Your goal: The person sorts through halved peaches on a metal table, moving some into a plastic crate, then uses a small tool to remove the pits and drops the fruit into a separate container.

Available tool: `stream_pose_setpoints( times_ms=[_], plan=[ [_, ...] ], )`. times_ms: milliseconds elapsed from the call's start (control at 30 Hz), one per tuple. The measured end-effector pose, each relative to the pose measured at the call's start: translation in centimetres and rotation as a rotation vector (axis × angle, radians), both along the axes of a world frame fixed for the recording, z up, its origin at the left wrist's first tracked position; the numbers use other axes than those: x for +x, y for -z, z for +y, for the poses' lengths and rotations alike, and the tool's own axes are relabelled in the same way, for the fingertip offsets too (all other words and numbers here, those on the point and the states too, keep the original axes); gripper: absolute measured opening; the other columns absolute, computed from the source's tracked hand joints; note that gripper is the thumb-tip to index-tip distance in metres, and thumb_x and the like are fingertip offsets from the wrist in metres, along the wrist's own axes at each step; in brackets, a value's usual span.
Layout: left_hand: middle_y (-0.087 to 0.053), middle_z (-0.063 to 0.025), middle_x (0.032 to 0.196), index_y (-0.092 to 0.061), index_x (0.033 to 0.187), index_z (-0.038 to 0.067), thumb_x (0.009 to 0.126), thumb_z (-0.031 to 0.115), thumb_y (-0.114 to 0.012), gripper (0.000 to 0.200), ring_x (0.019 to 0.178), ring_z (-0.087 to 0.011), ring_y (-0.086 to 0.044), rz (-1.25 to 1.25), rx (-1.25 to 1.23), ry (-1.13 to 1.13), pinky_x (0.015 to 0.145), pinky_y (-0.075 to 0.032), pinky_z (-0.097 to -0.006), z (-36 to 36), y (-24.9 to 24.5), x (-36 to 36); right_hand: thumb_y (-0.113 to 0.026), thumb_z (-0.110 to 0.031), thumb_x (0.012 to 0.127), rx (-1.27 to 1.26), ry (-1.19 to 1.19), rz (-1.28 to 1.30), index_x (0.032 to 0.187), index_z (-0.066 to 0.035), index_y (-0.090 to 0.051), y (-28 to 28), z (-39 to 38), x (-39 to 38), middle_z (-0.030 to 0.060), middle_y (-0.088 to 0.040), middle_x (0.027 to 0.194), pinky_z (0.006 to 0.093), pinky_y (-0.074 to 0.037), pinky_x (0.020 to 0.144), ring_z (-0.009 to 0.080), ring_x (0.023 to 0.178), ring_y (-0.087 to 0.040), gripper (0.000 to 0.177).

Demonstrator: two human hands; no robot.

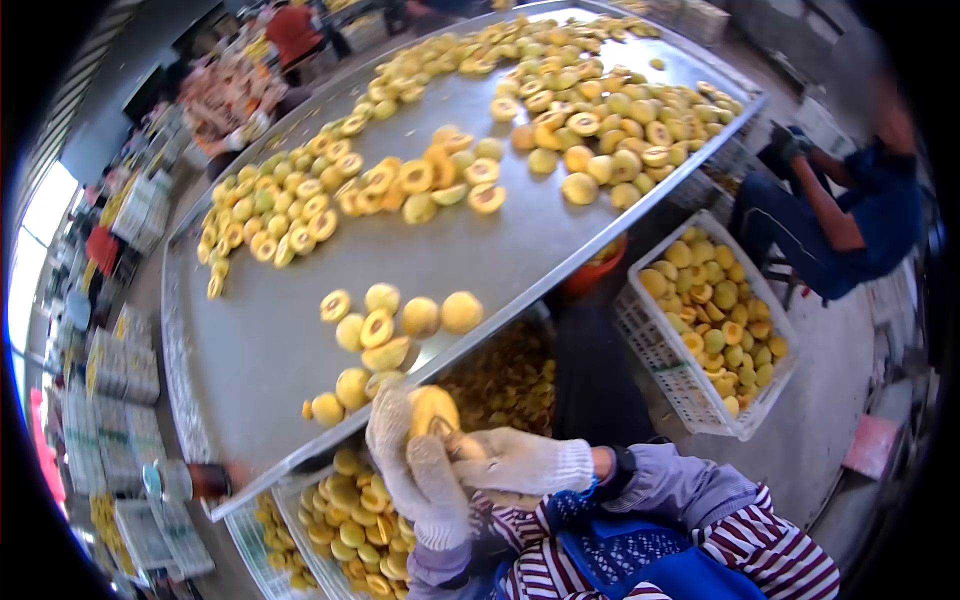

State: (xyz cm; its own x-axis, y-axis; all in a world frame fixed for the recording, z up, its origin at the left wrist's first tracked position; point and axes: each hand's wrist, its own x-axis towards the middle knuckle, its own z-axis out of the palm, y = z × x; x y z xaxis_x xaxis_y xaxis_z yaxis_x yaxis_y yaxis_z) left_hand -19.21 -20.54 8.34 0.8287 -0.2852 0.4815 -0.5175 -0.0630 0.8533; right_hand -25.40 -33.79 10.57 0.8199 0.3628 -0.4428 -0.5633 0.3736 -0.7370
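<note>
My left hand (415,470), in a pale knitted glove, is closed around a yellow peach half (434,408), its cut face turned up. My right hand (525,462), gloved alike, is closed on a small hand tool (460,446) with a brownish handle. The tool's tip meets the lower part of the peach half; its exact shape is too small to tell. Both hands are at the near edge of a metal table (270,350). Just beyond them a loose group of peaches and halves (378,328) lies on the tabletop.
Larger peach piles (610,130) cover the table's far side. Below its edge are a dark heap of scraps (505,375) and a crate of peaches (355,525). To the right stand a white crate (650,365) and a seated person (850,210). A jar (190,481) is at the left corner.
</note>
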Motion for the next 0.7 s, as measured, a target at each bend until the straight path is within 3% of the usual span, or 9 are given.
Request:
stream_pose_setpoints(
  times_ms=[100, 167, 267, 333, 433, 500, 567, 633, 700],
  plan=[
    [-0.057, -0.0185, 0.129, -0.052, 0.129, -0.006, 0.104, 0.034, -0.045, 0.047, 0.116, -0.0257, -0.056, 0.456, -0.017, 0.107, 0.102, -0.045, -0.0374, -0.3, -2.1, 0.9, -0.053, -0.036, 0.100, -0.009, 0.026, 0.019, 0.109, -0.012, -0.051, 1.2, 0.4, -0.5, -0.0023, -0.047, 0.055, 0.0222, -0.038, 0.034, 0.0069, 0.039, -0.045, 0.025],
    [-0.063, -0.0164, 0.115, -0.057, 0.123, -0.004, 0.099, 0.044, -0.053, 0.053, 0.105, -0.0239, -0.061, 0.622, -0.110, 0.268, 0.091, -0.052, -0.0359, 0.7, -0.7, 3.1, -0.052, -0.035, 0.100, -0.002, 0.011, -0.050, 0.110, -0.011, -0.051, 3.0, 1.0, -0.7, -0.0023, -0.048, 0.056, 0.0219, -0.039, 0.034, 0.0066, 0.039, -0.046, 0.026],
    [-0.060, -0.0181, 0.121, -0.051, 0.131, -0.001, 0.096, 0.048, -0.057, 0.061, 0.108, -0.0273, -0.061, 0.600, -0.188, 0.231, 0.094, -0.053, -0.0401, -0.3, -1.5, 2.0, -0.055, -0.035, 0.099, -0.070, 0.144, -0.184, 0.112, -0.010, -0.054, 5.1, 2.0, -0.3, -0.0029, -0.048, 0.057, 0.0222, -0.037, 0.037, 0.0060, 0.042, -0.047, 0.029],
    [-0.058, -0.0185, 0.125, -0.045, 0.138, 0.002, 0.094, 0.050, -0.060, 0.067, 0.109, -0.0302, -0.061, 0.756, -0.383, 0.221, 0.096, -0.053, -0.0428, -0.9, -1.9, 1.2, -0.056, -0.035, 0.098, -0.142, 0.188, -0.201, 0.113, -0.009, -0.056, 4.1, 2.3, -0.4, -0.0033, -0.048, 0.057, 0.0224, -0.037, 0.040, 0.0058, 0.044, -0.047, 0.030],
    [-0.054, -0.0179, 0.130, -0.036, 0.147, 0.008, 0.092, 0.051, -0.063, 0.075, 0.111, -0.0346, -0.060, 0.840, -0.490, 0.280, 0.097, -0.052, -0.0451, -0.5, -1.2, 1.0, -0.059, -0.033, 0.096, -0.213, 0.107, -0.021, 0.117, -0.009, -0.057, -0.7, 0.2, -1.1, -0.0041, -0.051, 0.061, 0.0227, -0.038, 0.044, 0.0052, 0.048, -0.048, 0.032],
    [-0.052, -0.0163, 0.135, -0.032, 0.150, 0.008, 0.089, 0.046, -0.069, 0.081, 0.117, -0.0317, -0.057, 0.925, -0.369, 0.375, 0.100, -0.050, -0.0424, 1.0, -0.4, 1.6, -0.061, -0.030, 0.096, -0.178, 0.239, 0.016, 0.116, -0.009, -0.058, -0.9, -0.1, -1.3, -0.0036, -0.054, 0.064, 0.0221, -0.039, 0.044, 0.0047, 0.049, -0.049, 0.030],
    [-0.058, -0.0159, 0.128, -0.030, 0.150, 0.002, 0.090, 0.027, -0.073, 0.078, 0.117, -0.0250, -0.058, 0.901, -0.340, 0.305, 0.100, -0.048, -0.0361, 1.2, -1.4, 0.3, -0.063, -0.028, 0.095, -0.268, 0.344, -0.022, 0.115, -0.008, -0.059, -0.5, -0.3, -0.8, -0.0028, -0.056, 0.067, 0.0212, -0.039, 0.044, 0.0042, 0.050, -0.049, 0.028],
    [-0.060, -0.0138, 0.127, -0.033, 0.148, 0.001, 0.088, 0.026, -0.076, 0.078, 0.118, -0.0211, -0.057, 0.857, -0.119, 0.409, 0.101, -0.047, -0.0339, 2.8, 0.5, 0.9, -0.064, -0.027, 0.094, -0.321, 0.426, -0.005, 0.113, -0.008, -0.059, -1.3, -0.9, -0.3, -0.0023, -0.057, 0.069, 0.0211, -0.040, 0.045, 0.0037, 0.051, -0.051, 0.027],
    [-0.059, -0.0148, 0.130, -0.041, 0.141, 0.001, 0.086, 0.022, -0.077, 0.069, 0.118, -0.0211, -0.057, 0.942, -0.176, 0.489, 0.102, -0.046, -0.0346, 3.2, 0.5, 0.8, -0.067, -0.028, 0.093, -0.289, 0.365, 0.032, 0.114, -0.007, -0.060, -1.9, -1.3, -0.4, -0.0005, -0.061, 0.071, 0.0210, -0.044, 0.048, 0.0038, 0.054, -0.055, 0.030]
  ],
)
